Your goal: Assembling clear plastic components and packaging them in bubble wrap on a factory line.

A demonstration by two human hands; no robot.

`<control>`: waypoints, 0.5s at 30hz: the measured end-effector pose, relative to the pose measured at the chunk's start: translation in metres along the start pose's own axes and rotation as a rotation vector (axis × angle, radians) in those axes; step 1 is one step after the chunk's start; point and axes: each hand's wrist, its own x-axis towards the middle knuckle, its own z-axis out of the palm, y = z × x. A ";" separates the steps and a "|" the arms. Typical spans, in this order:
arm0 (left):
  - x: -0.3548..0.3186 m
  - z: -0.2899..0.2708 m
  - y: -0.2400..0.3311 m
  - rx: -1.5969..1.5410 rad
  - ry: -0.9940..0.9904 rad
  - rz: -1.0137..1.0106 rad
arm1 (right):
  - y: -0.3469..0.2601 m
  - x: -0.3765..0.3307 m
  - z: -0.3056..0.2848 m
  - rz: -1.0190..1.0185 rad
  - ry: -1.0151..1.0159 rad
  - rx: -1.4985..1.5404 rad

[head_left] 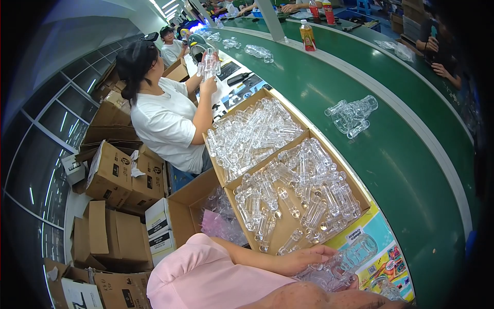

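Left hand [303, 259]: at six o'clock, fingers curled loosely over a bunch of clear plastic tubes [329, 273] at the box's near edge.
Right hand [355, 282]: low at five o'clock, mostly hidden; fingers cannot be told.
Handling: the tubes look light, stiff and slick; likely best gripped around the barrel, several at once.
Near cardboard box [288, 234]: heaped with the same tubes.
Far box [226, 177]: at twelve o'clock, likewise full.
Green conveyor [411, 170]: at two o'clock, carrying a tube bundle [352, 116].

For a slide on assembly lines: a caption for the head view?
Hands gather clear plastic tubes beside a cardboard tray of them along a green conveyor belt.
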 end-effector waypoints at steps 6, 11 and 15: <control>0.000 -0.001 -0.001 0.024 0.013 -0.002 | 0.000 0.000 0.003 0.000 0.003 0.009; -0.001 0.000 0.001 0.020 0.008 -0.007 | 0.002 -0.001 0.004 0.003 0.009 0.017; 0.002 0.001 -0.001 0.012 0.013 -0.015 | 0.003 0.000 0.002 0.011 0.010 0.034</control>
